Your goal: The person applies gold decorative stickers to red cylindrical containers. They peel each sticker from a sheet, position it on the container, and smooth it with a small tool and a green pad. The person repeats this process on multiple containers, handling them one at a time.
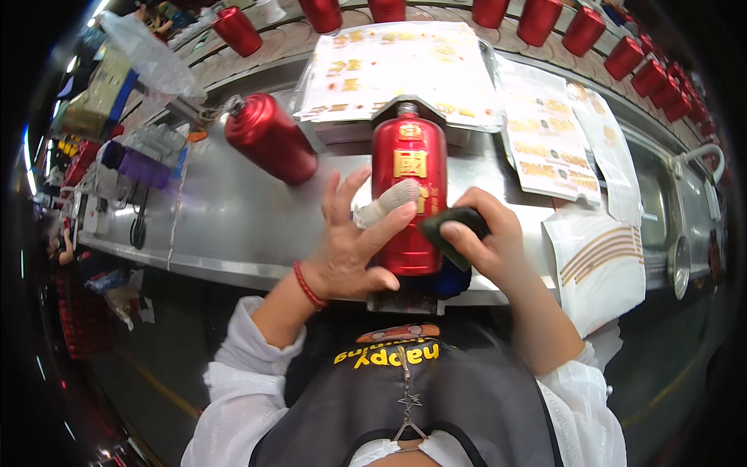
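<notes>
A shiny red bottle (405, 241) with gold characters lies in front of me, its neck pointing away toward a dark angular holder (433, 111). Against its right side, my right hand (484, 233) grips a dark green flat pad (455, 233). My left hand (352, 241) is at the bottle's left side with its fingers spread, and one finger wears a whitish knit finger sleeve (387, 204). Whether those fingertips touch the bottle, I cannot tell. Under the bottle's near end something dark blue (451, 282) is partly hidden. Farther left, a second red bottle (271, 138) stands on the steel table.
Sheets of gold and red decals (393, 70) lie on a stack behind the bottle; more decal sheets (548, 140) lie to its right. A sheet with brown stripes (599, 261) hangs over the front edge. Several red bottles (237, 31) line the back conveyor. A sink (650, 187) is far right.
</notes>
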### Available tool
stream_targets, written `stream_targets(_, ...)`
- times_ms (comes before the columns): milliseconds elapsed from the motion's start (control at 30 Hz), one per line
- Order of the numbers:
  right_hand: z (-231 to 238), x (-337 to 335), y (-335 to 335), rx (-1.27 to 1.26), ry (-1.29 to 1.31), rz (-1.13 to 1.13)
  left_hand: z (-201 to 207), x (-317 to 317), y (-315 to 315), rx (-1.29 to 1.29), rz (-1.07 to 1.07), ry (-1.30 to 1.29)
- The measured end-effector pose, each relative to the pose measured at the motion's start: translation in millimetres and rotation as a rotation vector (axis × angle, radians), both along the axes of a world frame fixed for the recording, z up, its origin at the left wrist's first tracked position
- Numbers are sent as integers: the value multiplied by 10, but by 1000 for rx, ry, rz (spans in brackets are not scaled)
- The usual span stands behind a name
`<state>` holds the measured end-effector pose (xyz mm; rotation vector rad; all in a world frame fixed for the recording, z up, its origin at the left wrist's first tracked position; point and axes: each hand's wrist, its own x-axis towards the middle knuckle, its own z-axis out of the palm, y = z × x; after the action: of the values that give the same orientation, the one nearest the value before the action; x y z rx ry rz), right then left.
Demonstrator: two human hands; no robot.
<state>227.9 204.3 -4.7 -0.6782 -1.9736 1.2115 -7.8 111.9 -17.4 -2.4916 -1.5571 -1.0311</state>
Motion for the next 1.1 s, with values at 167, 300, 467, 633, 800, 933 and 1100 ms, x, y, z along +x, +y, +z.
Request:
stream_targets(167, 56, 87, 249, 63, 38, -260, 443, -153, 554, 31, -159, 286)
stream_targets(300, -114, 795, 1150, 414, -195, -455, 411, 9, 451, 41, -297, 288)
stream_targets(467, -516, 1413, 2851, 178, -1142, -561, 325, 86, 364, 61, -311, 171)
stream_targets(633, -694, 1297, 3677, 43, -1418, -664, 260, 69, 330, 35, -294, 141)
stream_targets(800, -677, 1420, 3946, -7, -1441, -607, 206, 51, 371, 60, -324, 80)
stream_targets(933, -784, 1515, 3821, 424, -1342, -740, 350, -57, 566, 66, -319, 153)
stream_targets(1100, -62, 1146, 3128, 695, -1010, -552, 420, -206, 999, 53, -291, 141)
